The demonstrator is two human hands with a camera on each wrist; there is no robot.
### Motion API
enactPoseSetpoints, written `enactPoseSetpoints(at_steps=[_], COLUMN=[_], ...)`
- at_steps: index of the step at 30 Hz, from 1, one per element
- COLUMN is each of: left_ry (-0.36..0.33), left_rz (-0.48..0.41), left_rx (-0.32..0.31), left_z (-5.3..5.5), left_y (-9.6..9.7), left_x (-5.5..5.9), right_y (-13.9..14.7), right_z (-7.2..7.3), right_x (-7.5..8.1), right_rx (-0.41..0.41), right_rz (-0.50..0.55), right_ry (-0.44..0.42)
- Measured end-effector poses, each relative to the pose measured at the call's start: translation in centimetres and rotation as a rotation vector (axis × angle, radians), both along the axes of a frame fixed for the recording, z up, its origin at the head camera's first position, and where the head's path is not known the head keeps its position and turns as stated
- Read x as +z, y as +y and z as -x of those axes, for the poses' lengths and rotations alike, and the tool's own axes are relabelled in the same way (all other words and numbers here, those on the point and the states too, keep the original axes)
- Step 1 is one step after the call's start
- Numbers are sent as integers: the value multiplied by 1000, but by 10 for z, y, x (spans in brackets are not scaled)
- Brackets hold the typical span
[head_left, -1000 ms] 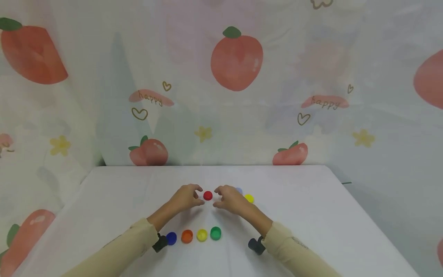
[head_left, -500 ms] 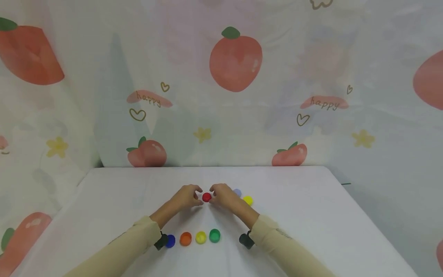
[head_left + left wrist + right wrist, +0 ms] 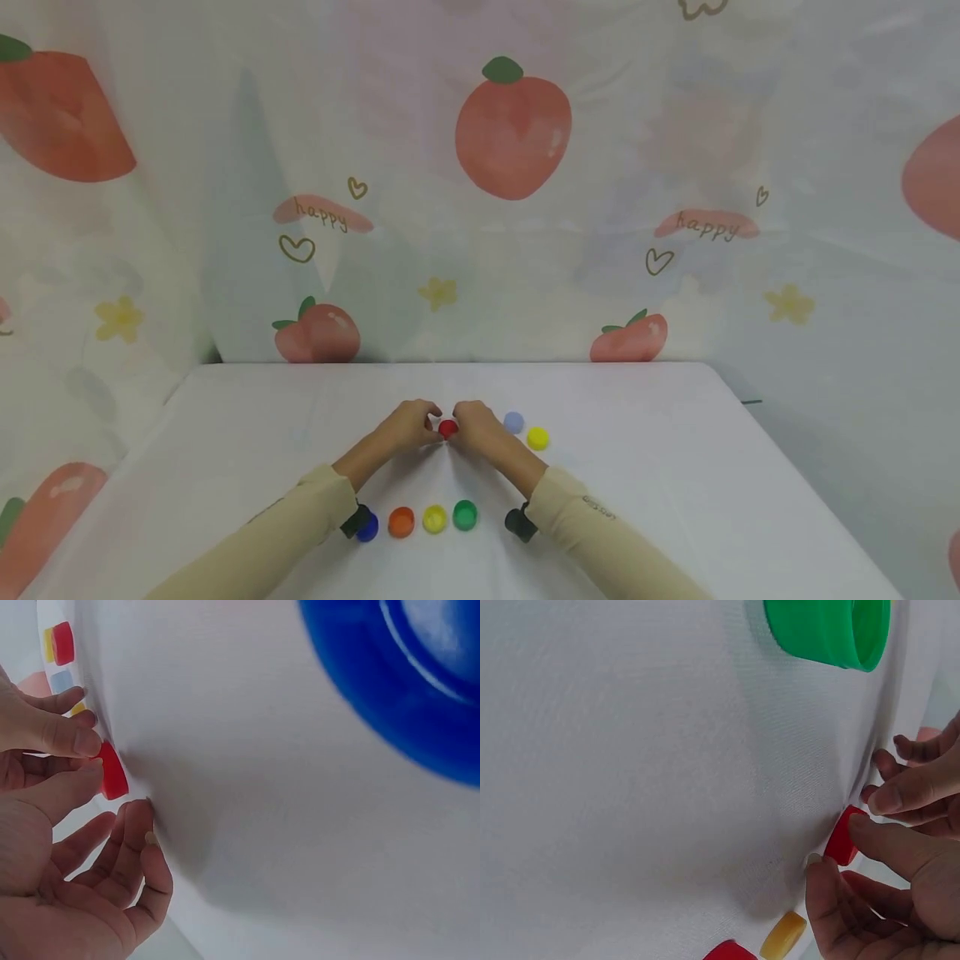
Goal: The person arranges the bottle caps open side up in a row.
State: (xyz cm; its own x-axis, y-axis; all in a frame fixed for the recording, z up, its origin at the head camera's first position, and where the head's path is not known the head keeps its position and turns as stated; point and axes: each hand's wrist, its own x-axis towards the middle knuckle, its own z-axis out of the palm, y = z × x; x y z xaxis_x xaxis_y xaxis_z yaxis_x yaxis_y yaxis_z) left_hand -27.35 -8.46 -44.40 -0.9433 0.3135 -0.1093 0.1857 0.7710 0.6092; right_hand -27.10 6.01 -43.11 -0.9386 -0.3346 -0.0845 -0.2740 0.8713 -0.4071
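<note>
A small red bottle-cap-like disc lies on the white table between both hands. My right hand holds it from the right, its thumb on the cap and the index fingertip at the opposite edge. From the left my left hand reaches in with relaxed, curved fingers; its thumb tip is right at the red cap, while a gap shows between thumb and fingers. Nearer the front stand hollow blue, orange, yellow and green cups in a row.
A light blue cap and a yellow cap lie beyond the right forearm. Another red cap shows in the left wrist view. Black wrist cameras hang under both sleeves. A fruit-patterned curtain stands behind the table.
My right hand has moved left to the red cap, uncovering the light blue and yellow caps. My left hand has shifted slightly right, closing in on the red cap.
</note>
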Motion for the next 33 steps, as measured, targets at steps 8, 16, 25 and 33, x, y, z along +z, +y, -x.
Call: enactPoseSetpoints(at_steps=[8,16,25,33], left_ry=[-2,15,51,30], left_rz=[26,30,-5,-67], left_rx=[12,-10,-48,-55], left_z=[3,4,2,-1], left_y=[4,3,1,-4], left_x=[-3,-3,-1,1], right_y=[-2,-2,3,4], right_z=[3,2,2,-6], right_x=[-2,-2,-6,-6], right_rx=[-12,31,45,36], right_rz=[-14,-21,17,99], right_ry=[-24,14,45,29])
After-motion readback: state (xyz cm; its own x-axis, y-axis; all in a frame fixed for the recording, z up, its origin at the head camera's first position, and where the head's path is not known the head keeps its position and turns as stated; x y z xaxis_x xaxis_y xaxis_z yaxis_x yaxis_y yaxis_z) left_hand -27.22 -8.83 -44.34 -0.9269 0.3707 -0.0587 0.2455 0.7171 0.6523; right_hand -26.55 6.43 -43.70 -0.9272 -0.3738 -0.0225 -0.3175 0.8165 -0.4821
